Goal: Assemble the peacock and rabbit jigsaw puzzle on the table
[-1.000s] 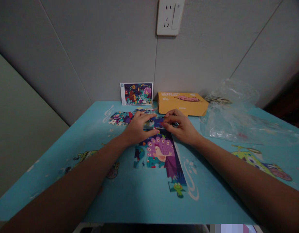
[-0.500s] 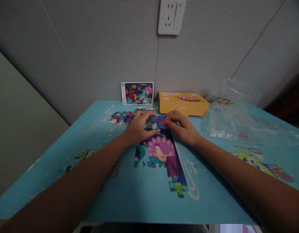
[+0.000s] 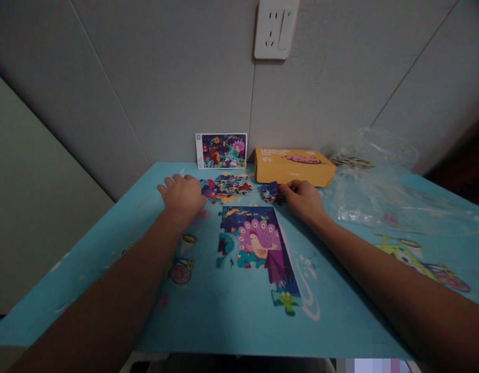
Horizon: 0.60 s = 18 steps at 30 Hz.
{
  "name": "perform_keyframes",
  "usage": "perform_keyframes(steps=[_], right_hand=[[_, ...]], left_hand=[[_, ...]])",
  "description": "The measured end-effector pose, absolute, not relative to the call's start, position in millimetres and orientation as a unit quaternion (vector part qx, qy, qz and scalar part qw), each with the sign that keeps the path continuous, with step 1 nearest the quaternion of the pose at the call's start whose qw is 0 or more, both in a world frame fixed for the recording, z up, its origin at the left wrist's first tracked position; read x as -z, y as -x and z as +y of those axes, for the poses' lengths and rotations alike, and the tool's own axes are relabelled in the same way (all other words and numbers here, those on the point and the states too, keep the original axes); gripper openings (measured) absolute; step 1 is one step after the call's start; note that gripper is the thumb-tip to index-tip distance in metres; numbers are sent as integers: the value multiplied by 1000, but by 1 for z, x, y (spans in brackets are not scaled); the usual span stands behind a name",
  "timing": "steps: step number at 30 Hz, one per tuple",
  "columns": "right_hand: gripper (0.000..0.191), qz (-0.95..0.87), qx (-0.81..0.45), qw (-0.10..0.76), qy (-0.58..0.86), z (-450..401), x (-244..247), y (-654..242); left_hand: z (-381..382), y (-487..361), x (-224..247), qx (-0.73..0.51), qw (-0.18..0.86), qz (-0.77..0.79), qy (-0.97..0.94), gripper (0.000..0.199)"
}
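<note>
Blue, in a sea-like shade, covers the table (image 3: 208,316), and on it the joined puzzle section (image 3: 258,238) lies flat between the 2 forearms, peacock upright to the wearer, probably set there so that both hands can reach its edges. Its lower right runs down in a narrow strip ending in a frog piece (image 3: 286,301), while its left edge shows bare tabs and notches. Beyond it, the left hand (image 3: 182,197) is at the left end of a loose heap of pieces (image 3: 231,186), its fingers spread and slightly curled; whether its thumb side touches a piece I cannot tell. The right hand (image 3: 303,199) has thumb and forefinger pinched together at the right edge of a dark blue piece (image 3: 275,188), over a smaller cluster (image 3: 267,196) just right of the heap; a grip on the rim would leave most of the printed face in view. The picture card (image 3: 225,151) leans upright against the wall (image 3: 177,93), likely so its print faces the wearer. Beside it, the yellow box (image 3: 295,168) sits behind the cluster, and a clear plastic bag (image 3: 379,202) lies off to the right, apart from the joined section.
</note>
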State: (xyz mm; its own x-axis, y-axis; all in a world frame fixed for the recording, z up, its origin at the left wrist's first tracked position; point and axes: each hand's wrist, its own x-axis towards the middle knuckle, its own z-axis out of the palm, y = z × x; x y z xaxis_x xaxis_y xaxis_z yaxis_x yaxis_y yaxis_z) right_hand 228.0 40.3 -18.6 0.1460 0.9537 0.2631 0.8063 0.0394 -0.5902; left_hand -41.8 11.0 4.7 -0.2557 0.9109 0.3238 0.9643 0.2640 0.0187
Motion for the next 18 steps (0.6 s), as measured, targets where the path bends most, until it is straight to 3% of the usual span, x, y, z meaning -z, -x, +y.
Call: perform_keyframes(steps=[5,18], right_hand=[[30,-638,-105,348,679,40,19,-228],[23,-648,-111,356,664,41,19,-228]], left_hand=[[14,58,-4,10,26,-808,588,41],[25,58,1,17,17,-799,600,50]])
